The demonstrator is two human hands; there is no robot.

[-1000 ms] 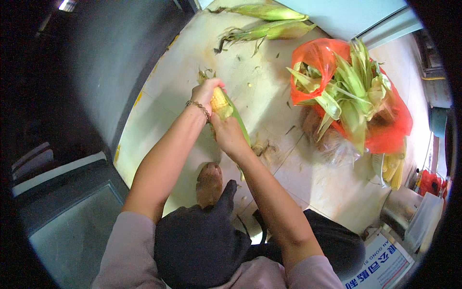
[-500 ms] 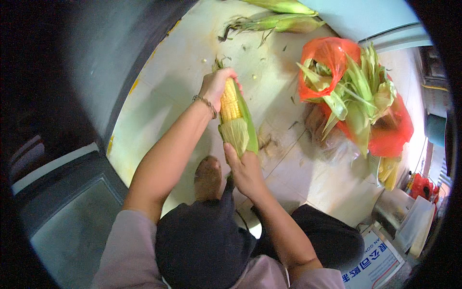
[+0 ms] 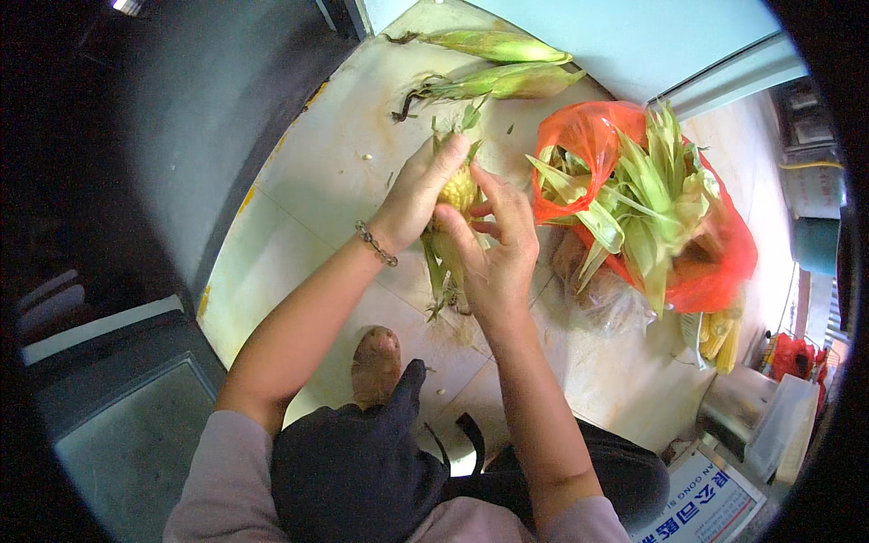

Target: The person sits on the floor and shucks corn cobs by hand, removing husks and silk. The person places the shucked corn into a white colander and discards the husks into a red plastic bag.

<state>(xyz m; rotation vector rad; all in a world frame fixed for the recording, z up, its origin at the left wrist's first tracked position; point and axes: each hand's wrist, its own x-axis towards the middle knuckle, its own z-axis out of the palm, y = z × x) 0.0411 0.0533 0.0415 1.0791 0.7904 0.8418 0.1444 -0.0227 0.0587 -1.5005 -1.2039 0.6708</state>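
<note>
Two unhusked cobs (image 3: 493, 63) beyond hands

Bright daylight on floor, dark left side, fisheye-bent edges, black vignette corners

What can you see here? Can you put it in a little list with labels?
Place: pale tiled floor
Left hand: grips the top of a yellow corn cob with green husk leaves
Right hand: holds the same cob from the other side
Husk: peeled leaves hang below the hands
Nearby: two unpeeled green corn ears lying on the floor
Bag: orange-red plastic bag stuffed with green husk leaves
Peeled cobs: yellow bare cobs at the far right
</note>
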